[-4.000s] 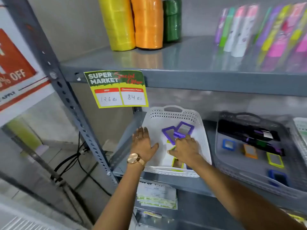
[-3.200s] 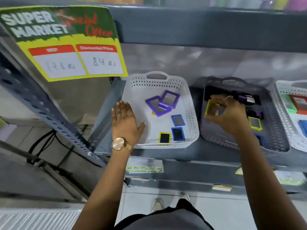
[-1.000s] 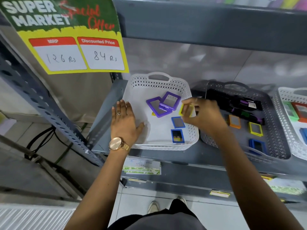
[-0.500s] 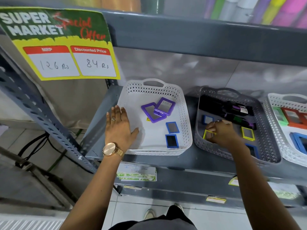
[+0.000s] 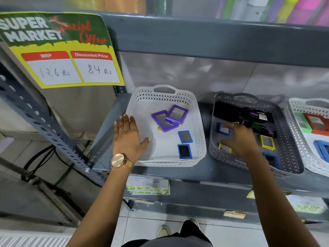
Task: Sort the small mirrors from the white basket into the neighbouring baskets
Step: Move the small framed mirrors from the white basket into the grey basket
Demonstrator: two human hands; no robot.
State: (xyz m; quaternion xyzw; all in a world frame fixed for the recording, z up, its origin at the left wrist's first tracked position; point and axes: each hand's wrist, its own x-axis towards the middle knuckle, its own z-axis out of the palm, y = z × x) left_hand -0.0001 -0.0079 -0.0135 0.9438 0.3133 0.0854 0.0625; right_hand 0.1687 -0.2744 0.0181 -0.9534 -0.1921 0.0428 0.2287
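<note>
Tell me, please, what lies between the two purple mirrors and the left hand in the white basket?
In the head view, only bare white basket floor separates the purple mirrors from the left hand; a small yellow sticker peeks out beside the mirrors.

Open floor in the white basket, crowded floor in the grey one

My left hand [image 5: 128, 138] covers the white perforated plastic basket [image 5: 199, 122]'s left rim; its near-left floor is bare, purple-framed mirrors [image 5: 169, 117] block the middle. In the grey perforated plastic basket [image 5: 292, 139], black packs [image 5: 243, 113] fill the back.

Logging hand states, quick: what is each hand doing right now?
Left hand: open, flat on the white basket.
Right hand: open, empty, over the grey basket.
</note>
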